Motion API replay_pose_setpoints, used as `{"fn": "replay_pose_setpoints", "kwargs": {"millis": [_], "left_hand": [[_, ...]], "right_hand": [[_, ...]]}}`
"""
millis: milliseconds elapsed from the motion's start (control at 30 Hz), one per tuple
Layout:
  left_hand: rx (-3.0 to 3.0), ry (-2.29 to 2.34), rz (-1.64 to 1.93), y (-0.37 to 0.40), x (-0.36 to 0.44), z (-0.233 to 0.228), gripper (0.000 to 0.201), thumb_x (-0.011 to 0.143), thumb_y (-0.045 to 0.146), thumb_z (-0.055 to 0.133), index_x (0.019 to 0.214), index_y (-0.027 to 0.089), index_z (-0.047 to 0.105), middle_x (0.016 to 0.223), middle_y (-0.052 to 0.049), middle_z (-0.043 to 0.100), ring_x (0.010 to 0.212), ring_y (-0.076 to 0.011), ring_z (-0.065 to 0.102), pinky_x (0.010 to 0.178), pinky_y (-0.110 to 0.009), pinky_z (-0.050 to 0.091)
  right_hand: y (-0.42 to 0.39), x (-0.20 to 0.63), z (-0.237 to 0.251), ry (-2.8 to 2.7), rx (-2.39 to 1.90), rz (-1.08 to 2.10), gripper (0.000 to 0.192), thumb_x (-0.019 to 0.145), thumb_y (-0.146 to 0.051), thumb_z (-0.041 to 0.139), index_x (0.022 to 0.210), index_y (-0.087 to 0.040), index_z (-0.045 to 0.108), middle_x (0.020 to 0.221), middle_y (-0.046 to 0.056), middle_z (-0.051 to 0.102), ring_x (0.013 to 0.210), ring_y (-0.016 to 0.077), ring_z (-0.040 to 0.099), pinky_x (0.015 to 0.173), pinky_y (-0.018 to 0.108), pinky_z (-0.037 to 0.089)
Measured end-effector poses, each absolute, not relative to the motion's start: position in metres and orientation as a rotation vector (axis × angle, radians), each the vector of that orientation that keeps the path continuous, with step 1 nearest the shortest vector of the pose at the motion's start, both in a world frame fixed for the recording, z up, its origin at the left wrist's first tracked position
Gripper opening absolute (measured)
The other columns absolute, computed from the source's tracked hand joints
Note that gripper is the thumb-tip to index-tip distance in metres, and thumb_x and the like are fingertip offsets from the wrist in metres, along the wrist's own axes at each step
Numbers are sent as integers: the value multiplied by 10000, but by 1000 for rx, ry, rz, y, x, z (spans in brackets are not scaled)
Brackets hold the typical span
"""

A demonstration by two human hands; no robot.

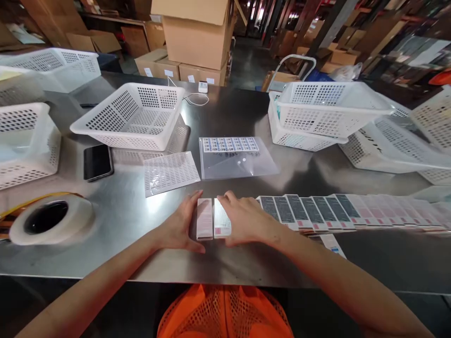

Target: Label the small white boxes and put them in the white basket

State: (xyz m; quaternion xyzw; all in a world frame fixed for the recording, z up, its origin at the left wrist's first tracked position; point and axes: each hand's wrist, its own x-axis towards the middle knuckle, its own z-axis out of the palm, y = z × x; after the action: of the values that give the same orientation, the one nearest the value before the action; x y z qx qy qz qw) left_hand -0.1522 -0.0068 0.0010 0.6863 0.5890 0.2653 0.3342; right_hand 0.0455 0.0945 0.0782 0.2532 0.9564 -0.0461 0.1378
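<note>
Two small flat boxes lie side by side on the steel table in front of me, a narrow gap between them. The left one is a pale pink box [204, 218]; the right one is a white box [221, 219] with a pink mark near its lower end. My left hand [178, 225] curves round the left side of the pink box, thumb and fingers spread apart. Over the right edge of the white box, my right hand [243, 218] has its fingers at the far end and its thumb near the close end, gripping it.
A long row of similar boxes [312, 211] runs to the right. Beyond my hands lie a label sheet [171, 173] and a clear plastic envelope [239, 164]. A tape roll [52, 219], a phone [97, 162], and white baskets [134, 115] occupy the left and back.
</note>
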Motion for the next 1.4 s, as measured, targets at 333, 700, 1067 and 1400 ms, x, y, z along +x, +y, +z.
{"fn": "replay_pose_setpoints", "kwargs": {"millis": [333, 700, 1067, 1400], "left_hand": [[1877, 1497, 886, -3, -141, -9, 1257, 585, 333, 844, 1521, 253, 7, 1454, -178, 312, 1341, -405, 341, 1092, -629, 349], [2009, 1509, 593, 15, -141, 7, 1158, 591, 356, 808, 1526, 195, 145, 1510, -177, 358, 1412, -400, 247, 1134, -600, 288], [2059, 1625, 534, 22, -122, 7, 1155, 564, 442, 803, 1513, 160, 208, 1318, -181, 482, 1231, -386, 426, 1036, -580, 345], [2028, 1562, 580, 18, -128, 6, 1169, 553, 455, 818, 1506, 170, 205, 1432, -191, 417, 1299, -391, 377, 1069, -584, 314]], "right_hand": [[92, 28, 97, 2768, 720, -264, 1196, 562, -667, 766, 1509, -103, 301, 1429, 215, 457, 941, 345, 674, 779, 442, 534], [116, 101, 68, 2566, 891, -300, 1212, 555, -481, 810, 1543, -105, 218, 1600, 229, 225, 1234, 386, 558, 935, 479, 493], [109, 84, 87, 2648, 913, -224, 1136, 558, -435, 760, 1525, -118, 256, 1439, 208, 453, 945, 330, 659, 748, 412, 520], [120, 94, 89, 2628, 922, -282, 1333, 565, -561, 815, 1582, -195, 34, 1612, 185, 214, 1118, 373, 612, 806, 409, 511]]}}
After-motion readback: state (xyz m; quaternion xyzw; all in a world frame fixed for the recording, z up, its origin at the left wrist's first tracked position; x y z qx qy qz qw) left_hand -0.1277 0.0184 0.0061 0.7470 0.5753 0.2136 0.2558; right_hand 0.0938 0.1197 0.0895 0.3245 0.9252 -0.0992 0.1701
